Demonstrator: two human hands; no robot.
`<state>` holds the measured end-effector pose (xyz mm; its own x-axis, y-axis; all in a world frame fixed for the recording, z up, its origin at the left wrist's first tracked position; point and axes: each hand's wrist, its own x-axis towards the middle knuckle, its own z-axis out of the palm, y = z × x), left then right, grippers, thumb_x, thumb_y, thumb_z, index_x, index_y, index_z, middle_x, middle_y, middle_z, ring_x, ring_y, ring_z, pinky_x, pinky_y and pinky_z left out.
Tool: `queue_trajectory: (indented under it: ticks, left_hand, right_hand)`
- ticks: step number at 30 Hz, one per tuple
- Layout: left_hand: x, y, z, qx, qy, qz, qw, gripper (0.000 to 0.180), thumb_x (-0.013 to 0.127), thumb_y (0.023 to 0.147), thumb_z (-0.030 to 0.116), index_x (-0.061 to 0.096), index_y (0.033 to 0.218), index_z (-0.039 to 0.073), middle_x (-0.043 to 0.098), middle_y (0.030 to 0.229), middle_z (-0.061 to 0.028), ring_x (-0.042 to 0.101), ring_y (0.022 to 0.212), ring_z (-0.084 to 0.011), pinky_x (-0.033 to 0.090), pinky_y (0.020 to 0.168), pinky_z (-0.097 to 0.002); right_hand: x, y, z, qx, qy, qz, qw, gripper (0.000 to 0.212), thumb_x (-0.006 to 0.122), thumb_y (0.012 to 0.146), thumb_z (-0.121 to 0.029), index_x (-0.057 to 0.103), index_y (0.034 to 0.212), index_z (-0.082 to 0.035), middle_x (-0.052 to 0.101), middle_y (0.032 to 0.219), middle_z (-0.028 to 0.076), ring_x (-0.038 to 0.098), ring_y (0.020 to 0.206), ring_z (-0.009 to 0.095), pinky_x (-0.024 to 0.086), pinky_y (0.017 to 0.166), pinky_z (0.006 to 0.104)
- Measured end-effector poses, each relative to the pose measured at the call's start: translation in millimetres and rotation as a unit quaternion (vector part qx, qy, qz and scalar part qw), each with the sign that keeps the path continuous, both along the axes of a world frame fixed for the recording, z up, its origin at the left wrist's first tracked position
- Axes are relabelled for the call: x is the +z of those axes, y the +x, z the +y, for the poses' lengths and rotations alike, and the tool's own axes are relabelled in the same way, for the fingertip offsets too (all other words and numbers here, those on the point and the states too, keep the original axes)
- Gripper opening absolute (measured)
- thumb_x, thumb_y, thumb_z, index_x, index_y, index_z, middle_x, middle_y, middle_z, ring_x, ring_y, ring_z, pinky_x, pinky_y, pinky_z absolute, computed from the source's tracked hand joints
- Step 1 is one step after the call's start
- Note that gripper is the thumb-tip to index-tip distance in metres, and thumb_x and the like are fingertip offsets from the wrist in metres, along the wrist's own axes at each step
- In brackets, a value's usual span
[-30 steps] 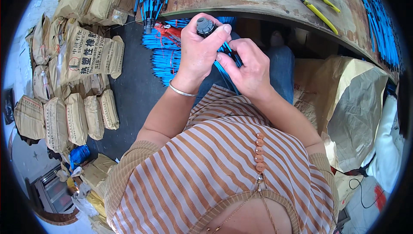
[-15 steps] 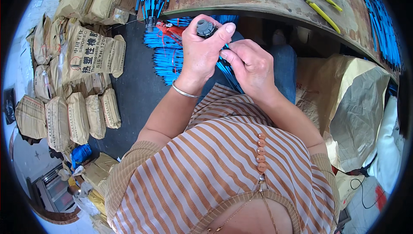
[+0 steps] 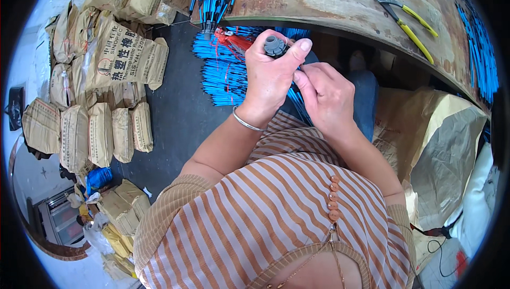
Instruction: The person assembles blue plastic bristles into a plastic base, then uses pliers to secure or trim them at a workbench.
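While left hand point(image 3: 271, 79) clamps grey cap point(image 3: 275, 45), right hand point(image 3: 326, 97) pinches blue wires point(image 3: 297, 103) near table edge point(image 3: 340, 28).

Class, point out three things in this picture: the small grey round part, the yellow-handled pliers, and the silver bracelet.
small grey round part point(image 3: 274, 45), head view, on its round top face.
yellow-handled pliers point(image 3: 413, 31), head view, on one yellow handle.
silver bracelet point(image 3: 245, 122), head view, on the band at the wrist.

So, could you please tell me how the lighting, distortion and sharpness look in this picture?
Head view: even daylight with soft shadows only; the fisheye bends the wooden bench edge into an arc, with a black rim round the frame; the left hand, right hand and grey cap are sharp.
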<state>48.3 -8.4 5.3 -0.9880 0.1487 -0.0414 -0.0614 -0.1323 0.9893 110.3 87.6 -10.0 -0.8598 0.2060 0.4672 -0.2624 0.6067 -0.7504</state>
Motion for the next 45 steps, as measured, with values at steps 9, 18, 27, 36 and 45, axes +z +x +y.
queue_trajectory:
  ticks: [9,18,27,36,45]
  left_hand:
    - [-13.8,-9.2,-18.6,-0.098,0.077,0.007,0.992,0.019,0.07,0.074,0.003,0.051,0.073,0.004,0.058,0.071,-0.0032,0.054,0.063,-0.0078,0.046,0.056,-0.0225]
    - [-18.1,-12.4,-34.7,-0.261,0.156,0.084,0.949,0.018,0.068,0.074,0.0,0.05,0.076,0.003,0.059,0.072,-0.0087,0.058,0.071,-0.0163,0.047,0.063,-0.029]
    - [-12.4,-8.2,-32.3,-0.25,0.105,0.094,0.958,0.015,0.065,0.075,0.005,0.051,0.081,0.002,0.059,0.073,-0.0137,0.059,0.077,-0.026,0.047,0.08,-0.0435]
    - [-8.3,-6.6,-31.5,-0.251,0.085,0.083,0.961,0.024,0.064,0.075,0.006,0.055,0.096,-0.001,0.063,0.087,-0.02,0.061,0.091,-0.032,0.047,0.083,-0.0432]
    - [-6.9,-6.6,-31.9,-0.261,0.065,0.101,0.958,0.025,0.064,0.076,0.007,0.054,0.097,-0.002,0.063,0.084,-0.0187,0.061,0.086,-0.0298,0.047,0.083,-0.0431]
  right_hand:
    - [-3.7,-0.5,6.0,0.046,-0.064,-0.106,0.991,0.015,0.07,0.073,-0.009,0.063,0.082,0.0,0.061,0.075,0.01,0.059,0.064,0.021,0.046,0.06,0.0287]
    - [-23.4,11.2,16.4,0.092,-0.123,0.003,0.988,0.017,0.067,0.076,-0.007,0.06,0.089,0.001,0.059,0.085,0.011,0.058,0.077,0.02,0.046,0.067,0.0269]
    - [-33.8,-1.4,7.0,0.087,-0.24,-0.044,0.966,0.012,0.068,0.075,-0.007,0.064,0.085,-0.001,0.06,0.081,0.01,0.059,0.074,0.02,0.046,0.066,0.0286]
    - [-37.6,-1.5,0.9,0.069,-0.397,-0.066,0.913,0.01,0.068,0.077,-0.006,0.064,0.082,0.002,0.057,0.075,0.002,0.051,0.069,0.008,0.04,0.061,0.0219]
    - [-33.1,-1.4,4.7,0.088,-0.473,-0.106,0.87,0.007,0.067,0.078,-0.004,0.064,0.081,0.002,0.058,0.075,0.001,0.05,0.07,0.007,0.039,0.061,0.0215]
